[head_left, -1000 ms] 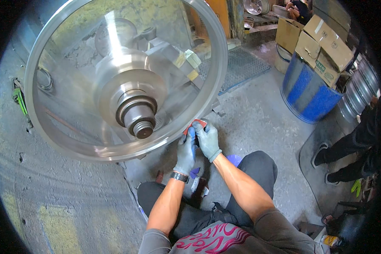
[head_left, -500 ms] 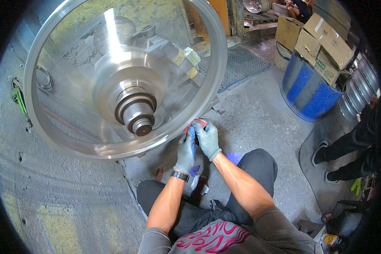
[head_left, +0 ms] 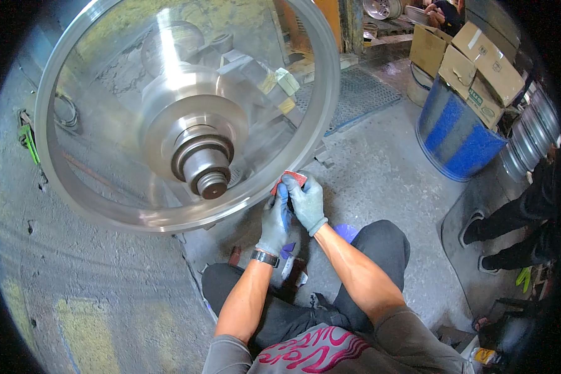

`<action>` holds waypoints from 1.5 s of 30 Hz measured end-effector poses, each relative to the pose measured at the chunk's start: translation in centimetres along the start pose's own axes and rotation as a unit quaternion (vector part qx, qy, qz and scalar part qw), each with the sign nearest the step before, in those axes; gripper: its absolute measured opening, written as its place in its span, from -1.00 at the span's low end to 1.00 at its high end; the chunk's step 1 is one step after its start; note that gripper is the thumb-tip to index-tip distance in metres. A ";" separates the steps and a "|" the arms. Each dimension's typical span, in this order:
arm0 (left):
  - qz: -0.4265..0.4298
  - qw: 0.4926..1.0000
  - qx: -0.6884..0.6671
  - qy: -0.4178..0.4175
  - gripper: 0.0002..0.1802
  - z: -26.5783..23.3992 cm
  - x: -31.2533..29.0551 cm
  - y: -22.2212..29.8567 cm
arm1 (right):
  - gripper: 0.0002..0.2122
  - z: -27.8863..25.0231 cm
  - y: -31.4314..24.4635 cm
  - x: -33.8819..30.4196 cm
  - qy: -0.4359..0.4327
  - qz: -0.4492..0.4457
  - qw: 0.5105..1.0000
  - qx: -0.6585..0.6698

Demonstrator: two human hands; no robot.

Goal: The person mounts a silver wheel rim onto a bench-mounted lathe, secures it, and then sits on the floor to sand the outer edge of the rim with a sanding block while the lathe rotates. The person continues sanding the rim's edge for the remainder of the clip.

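Observation:
A large silver wheel rim (head_left: 328,81) spins on a stepped metal spindle (head_left: 209,165); its spokes are smeared into a blur. At its lower right edge, my gloved hands are close together. Between the closed fingers of my right hand (head_left: 306,204) is a folded piece of red sandpaper (head_left: 298,177), up against or very near the rim's edge. My left hand (head_left: 274,223) is closed at the sandpaper's lower left end, its thumb pointing up. Whether the paper touches the metal is hidden by the fingers.
A blue barrel (head_left: 450,140) topped with cardboard boxes (head_left: 486,59) stands to the right, with stacked rims (head_left: 533,137) beside it. Another person's legs (head_left: 511,234) are at the far right. Small scraps (head_left: 288,268) lie between my knees; a perforated mat (head_left: 361,96) lies beyond.
The view has shifted slightly, moving the wheel and barrel a little in the picture. Both hands keep the sandpaper at the same part of the rim, which is still blurred.

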State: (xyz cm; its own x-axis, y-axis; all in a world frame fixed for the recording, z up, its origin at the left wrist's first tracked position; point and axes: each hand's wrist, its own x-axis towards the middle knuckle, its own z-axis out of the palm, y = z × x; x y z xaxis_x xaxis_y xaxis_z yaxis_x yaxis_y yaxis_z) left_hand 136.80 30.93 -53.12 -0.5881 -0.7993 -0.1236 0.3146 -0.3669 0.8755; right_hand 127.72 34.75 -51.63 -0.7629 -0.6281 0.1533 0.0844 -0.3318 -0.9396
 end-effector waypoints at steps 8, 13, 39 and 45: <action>0.002 0.997 -0.044 -0.058 -0.45 0.3 0.4 0.7 | -0.75 0.1 -1.8 0.1 -0.008 0.002 1.000 -0.022; -0.015 0.993 -0.090 -0.077 -0.46 0.5 -0.2 1.2 | -0.74 0.4 -2.1 0.3 0.004 0.004 0.999 -0.039; -0.003 0.997 -0.041 -0.068 -0.36 0.8 0.1 0.9 | -0.76 -0.1 -1.6 0.5 -0.020 0.011 1.000 0.011; -0.007 0.998 -0.028 -0.057 -0.39 1.0 -0.3 0.9 | -0.75 -0.4 -2.1 0.2 -0.025 0.003 1.000 0.018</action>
State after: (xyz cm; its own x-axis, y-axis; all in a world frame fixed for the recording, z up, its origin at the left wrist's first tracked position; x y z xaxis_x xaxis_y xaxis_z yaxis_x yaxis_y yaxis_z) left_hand 136.52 31.31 -51.88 -0.6732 -0.7352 -0.0793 0.3450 -0.4070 0.8458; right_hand 127.14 35.56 -49.70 -0.7296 -0.6641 0.1634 0.1132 -0.3529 -0.9288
